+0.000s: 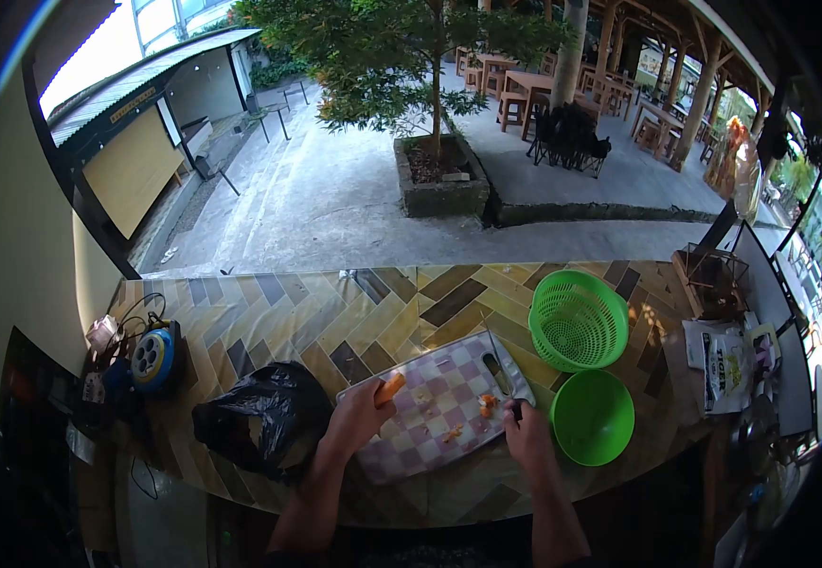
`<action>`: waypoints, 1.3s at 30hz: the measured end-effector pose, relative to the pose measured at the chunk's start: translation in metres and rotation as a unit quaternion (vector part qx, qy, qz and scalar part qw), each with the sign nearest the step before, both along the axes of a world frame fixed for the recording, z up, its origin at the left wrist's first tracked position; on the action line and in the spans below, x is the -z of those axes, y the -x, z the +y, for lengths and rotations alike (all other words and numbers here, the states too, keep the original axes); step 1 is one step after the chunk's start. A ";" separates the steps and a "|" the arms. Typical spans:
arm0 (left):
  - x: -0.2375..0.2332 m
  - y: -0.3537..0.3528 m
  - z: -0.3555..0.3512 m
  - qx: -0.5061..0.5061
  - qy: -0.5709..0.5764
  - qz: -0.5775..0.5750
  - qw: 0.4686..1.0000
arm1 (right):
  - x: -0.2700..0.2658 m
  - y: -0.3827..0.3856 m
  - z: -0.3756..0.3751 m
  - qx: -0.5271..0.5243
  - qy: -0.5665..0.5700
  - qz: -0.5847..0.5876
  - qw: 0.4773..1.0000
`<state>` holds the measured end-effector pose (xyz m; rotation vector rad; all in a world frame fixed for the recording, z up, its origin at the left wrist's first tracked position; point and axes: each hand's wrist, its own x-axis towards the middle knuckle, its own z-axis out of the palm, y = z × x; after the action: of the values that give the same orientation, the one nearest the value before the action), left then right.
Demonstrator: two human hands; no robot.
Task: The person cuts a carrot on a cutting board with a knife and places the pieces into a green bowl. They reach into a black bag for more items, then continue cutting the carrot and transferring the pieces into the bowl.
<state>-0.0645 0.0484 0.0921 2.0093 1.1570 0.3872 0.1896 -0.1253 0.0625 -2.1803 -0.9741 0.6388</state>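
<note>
A pink and white checked cutting board (430, 433) lies at an angle on the patterned table. My left hand (362, 417) is closed round an orange carrot piece (390, 388) over the board's left part. At the board's right edge, my right hand (527, 434) is wrapped round the dark handle of a knife (498, 358), whose thin blade points away from me over the board's handle slot. Small orange scraps (453, 433) and a piece with orange and white parts (488, 405) lie on the board between my hands.
Right of the board are a green bowl (593, 417) and a green basket (579, 322). A black plastic bag (267, 421) lies left of my left forearm. A blue cable reel (153, 362) stands far left. Packets (725, 369) and a wooden rack (709, 284) occupy the right end.
</note>
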 end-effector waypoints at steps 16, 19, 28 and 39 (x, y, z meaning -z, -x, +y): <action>-0.030 -0.103 -0.034 0.223 0.184 -0.208 0.934 | -0.021 0.021 -0.055 0.066 -0.217 0.450 0.863; -0.012 -0.111 -0.062 0.213 0.252 -0.224 0.917 | -0.019 0.028 -0.052 0.035 -0.220 0.465 0.857; 0.037 -0.083 -0.062 0.094 0.245 -0.264 0.928 | -0.086 -0.055 -0.030 0.068 -0.207 0.208 0.953; 0.055 -0.061 -0.036 0.009 -0.047 -0.134 0.990 | -0.089 -0.046 -0.041 -0.018 -0.111 0.036 0.993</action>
<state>-0.0034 0.0129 0.0374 1.9737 0.9668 0.6915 0.2351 -0.1661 0.1520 -1.9366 -0.9975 0.5918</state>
